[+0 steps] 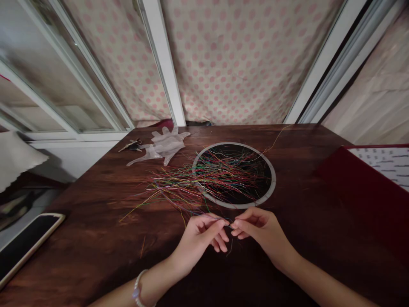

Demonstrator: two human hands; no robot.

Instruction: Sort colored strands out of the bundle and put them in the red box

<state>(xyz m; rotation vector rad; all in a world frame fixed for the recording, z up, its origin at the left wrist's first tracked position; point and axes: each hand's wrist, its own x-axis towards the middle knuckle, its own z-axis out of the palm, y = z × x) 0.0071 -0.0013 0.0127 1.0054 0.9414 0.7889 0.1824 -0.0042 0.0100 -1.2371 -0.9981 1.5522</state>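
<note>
My left hand (200,234) and my right hand (263,230) meet just in front of a round black tray with a pale rim (273,183). Each is closed in a pinch, thumb against fingertips, on a thin dark wire (229,226) that spans the small gap between them. One fine end (230,247) dangles below the fingers. A loose spread of thin coloured wires (175,181), red, green, yellow, blue and white, lies across the tray and spills over its left side. A few strands reach towards my left hand.
A clear plastic glove (166,145) and some keys (131,146) lie at the back left of the wooden table. At the left edge sits a phone (25,243). A dark red box (361,192) stands on the right. One orange strand (142,247) lies near the front.
</note>
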